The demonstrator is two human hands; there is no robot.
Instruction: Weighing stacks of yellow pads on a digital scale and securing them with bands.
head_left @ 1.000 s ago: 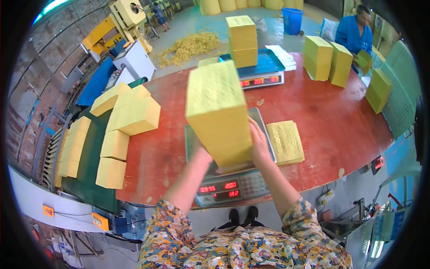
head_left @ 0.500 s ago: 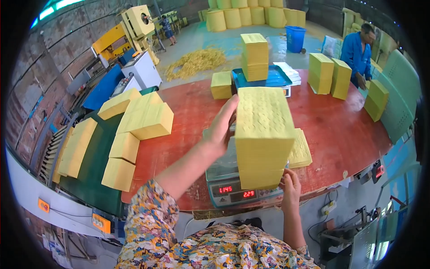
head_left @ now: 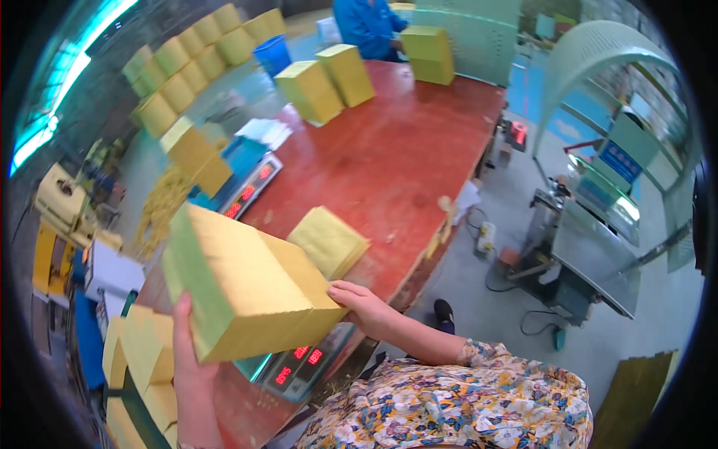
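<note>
A tall stack of yellow paper (head_left: 258,280), tipped onto its side, is held between my two hands above the near scale (head_left: 288,382). My left hand (head_left: 194,340) presses against its greenish end face, fingers partly hidden behind it. At the opposite end my right hand (head_left: 359,303) grips the lower edge, thumb on the near side. A seam runs across the stack close to the right hand. Just beyond lies a low pile of yellow sheets (head_left: 329,239) on the red table. The stack hides much of the scale, though its red digits show.
Farther along the red table (head_left: 404,165) stand a second scale (head_left: 254,183), a stepped yellow stack (head_left: 196,157) and several upright stacks (head_left: 345,75). A person in blue (head_left: 368,30) works at the far end. More blocks (head_left: 149,344) sit at lower left; a metal machine (head_left: 583,254) stands right.
The stack has gone from upright on the scale to lifted and tilted sideways. My left hand is now at its end. The whole view has swung to the right.
</note>
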